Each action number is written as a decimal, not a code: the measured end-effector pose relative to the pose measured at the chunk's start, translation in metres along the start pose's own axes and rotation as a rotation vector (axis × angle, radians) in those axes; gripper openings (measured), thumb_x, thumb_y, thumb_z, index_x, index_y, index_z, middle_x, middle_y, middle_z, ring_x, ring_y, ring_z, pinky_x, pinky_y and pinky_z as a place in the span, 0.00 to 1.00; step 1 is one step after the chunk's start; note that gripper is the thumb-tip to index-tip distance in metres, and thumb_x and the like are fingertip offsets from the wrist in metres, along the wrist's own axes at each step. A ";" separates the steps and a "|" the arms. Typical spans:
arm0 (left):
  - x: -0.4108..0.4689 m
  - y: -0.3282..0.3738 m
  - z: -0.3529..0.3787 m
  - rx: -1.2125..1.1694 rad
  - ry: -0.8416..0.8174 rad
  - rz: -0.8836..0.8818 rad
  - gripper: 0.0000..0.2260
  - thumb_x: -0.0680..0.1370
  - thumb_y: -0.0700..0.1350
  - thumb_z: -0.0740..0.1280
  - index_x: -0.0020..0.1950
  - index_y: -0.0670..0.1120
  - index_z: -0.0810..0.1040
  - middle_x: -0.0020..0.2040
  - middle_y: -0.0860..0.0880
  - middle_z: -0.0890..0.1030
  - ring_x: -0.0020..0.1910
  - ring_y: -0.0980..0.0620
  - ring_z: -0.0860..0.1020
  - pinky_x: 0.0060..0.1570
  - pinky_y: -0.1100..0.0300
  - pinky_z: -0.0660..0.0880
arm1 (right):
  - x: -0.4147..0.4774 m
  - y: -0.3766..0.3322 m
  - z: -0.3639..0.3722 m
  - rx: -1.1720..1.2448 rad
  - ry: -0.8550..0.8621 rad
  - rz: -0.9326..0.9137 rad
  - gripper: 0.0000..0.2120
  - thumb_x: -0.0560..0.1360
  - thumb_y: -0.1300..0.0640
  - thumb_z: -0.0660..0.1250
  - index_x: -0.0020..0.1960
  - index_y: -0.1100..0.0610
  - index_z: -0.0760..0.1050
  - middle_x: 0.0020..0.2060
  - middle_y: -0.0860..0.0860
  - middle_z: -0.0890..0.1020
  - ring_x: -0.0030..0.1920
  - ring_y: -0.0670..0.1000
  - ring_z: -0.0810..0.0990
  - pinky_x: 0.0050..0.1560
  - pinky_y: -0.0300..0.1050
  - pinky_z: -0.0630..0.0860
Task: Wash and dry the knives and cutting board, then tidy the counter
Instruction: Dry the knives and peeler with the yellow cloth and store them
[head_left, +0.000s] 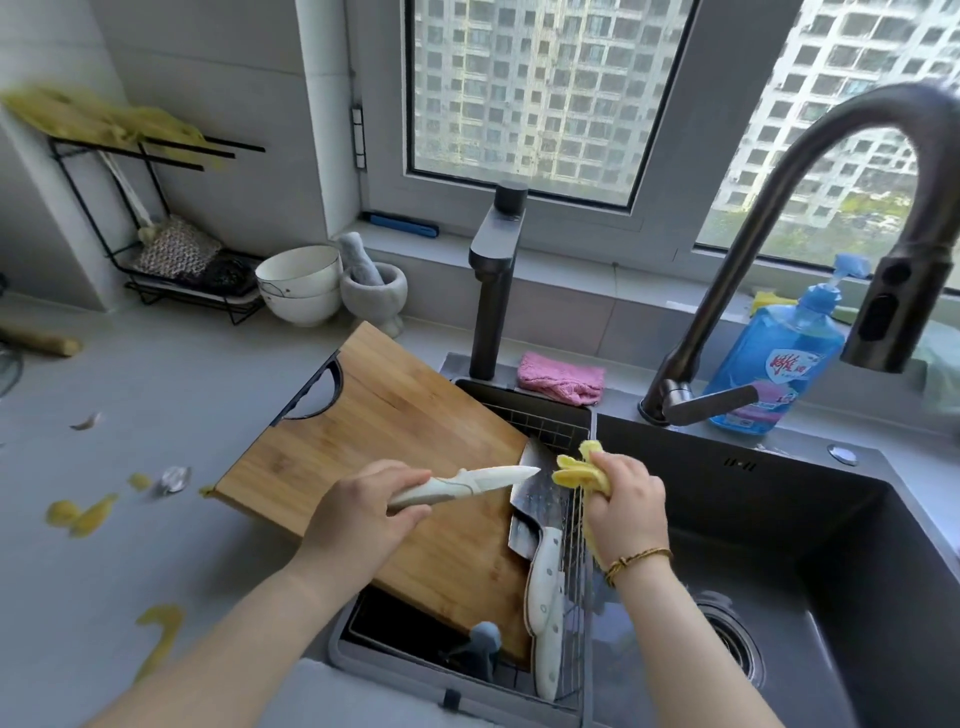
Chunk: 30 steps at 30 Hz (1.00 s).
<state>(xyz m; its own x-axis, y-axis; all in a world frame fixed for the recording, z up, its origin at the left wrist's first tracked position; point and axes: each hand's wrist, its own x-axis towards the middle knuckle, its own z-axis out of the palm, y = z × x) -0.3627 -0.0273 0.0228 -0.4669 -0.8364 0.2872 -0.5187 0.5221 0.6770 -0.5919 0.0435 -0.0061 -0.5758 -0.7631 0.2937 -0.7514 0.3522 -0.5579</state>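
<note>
L hand (363, 512): grips small knife (467, 486) by its white handle, fingers wrapped round it; white blade points right, above the board's right end.
R hand (626, 499): fingers curled round a bunched yellow cloth (576, 473), held just beside the blade tip; contact w/ tip can't tell. Thread bracelet on wrist.
Cutting board (395, 447): wood, lying at an angle; left part on counter (156, 389) at the sink's left edge, right part over the wire basket (550, 421). Dark handle cut-out at its far-left edge.
Cleaver (537, 509): along the board's right edge, dark blade toward the back, white riveted handle toward counter's near edge, over the basket.
Sink (779, 519): dark; basket in the narrow left section, drain in the big right basin.
Tap (779, 208): dark gooseneck at sink's back edge, spray head hanging right.
Back edge: pink cloth (561, 376) behind the basket; blue soap bottle (779, 364) behind the tap.
Back-left corner: stacked white bowls (298, 283), stone mortar (374, 288) w/ pestle just beside them, black rack (171, 260) further left.
Left side of counter: yellow peels (83, 514) scattered, well apart from the board.
</note>
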 end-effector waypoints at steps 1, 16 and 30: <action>0.000 0.001 -0.001 0.000 0.006 -0.017 0.16 0.72 0.39 0.71 0.59 0.42 0.79 0.47 0.55 0.75 0.43 0.59 0.74 0.43 0.81 0.67 | 0.000 -0.005 -0.003 0.043 0.050 -0.014 0.19 0.75 0.66 0.59 0.65 0.57 0.71 0.62 0.54 0.73 0.57 0.55 0.68 0.54 0.38 0.61; -0.030 0.026 -0.043 -0.216 0.232 -0.350 0.13 0.67 0.42 0.76 0.34 0.58 0.76 0.32 0.58 0.78 0.30 0.67 0.76 0.30 0.76 0.69 | -0.029 -0.114 0.038 0.131 0.020 -0.757 0.14 0.64 0.43 0.62 0.47 0.48 0.68 0.39 0.48 0.81 0.38 0.48 0.75 0.27 0.34 0.70; -0.061 -0.056 -0.202 -0.389 0.368 -0.244 0.20 0.71 0.31 0.68 0.44 0.58 0.75 0.41 0.64 0.81 0.45 0.69 0.78 0.51 0.75 0.72 | -0.046 -0.299 0.087 0.372 -0.395 -0.915 0.24 0.64 0.43 0.63 0.53 0.57 0.78 0.46 0.47 0.76 0.50 0.54 0.76 0.46 0.39 0.68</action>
<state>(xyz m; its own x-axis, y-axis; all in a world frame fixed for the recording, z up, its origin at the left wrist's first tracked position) -0.1604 -0.0394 0.1043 -0.0517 -0.9638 0.2615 -0.2464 0.2660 0.9319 -0.3128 -0.0739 0.0802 0.3544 -0.7990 0.4858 -0.6613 -0.5815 -0.4740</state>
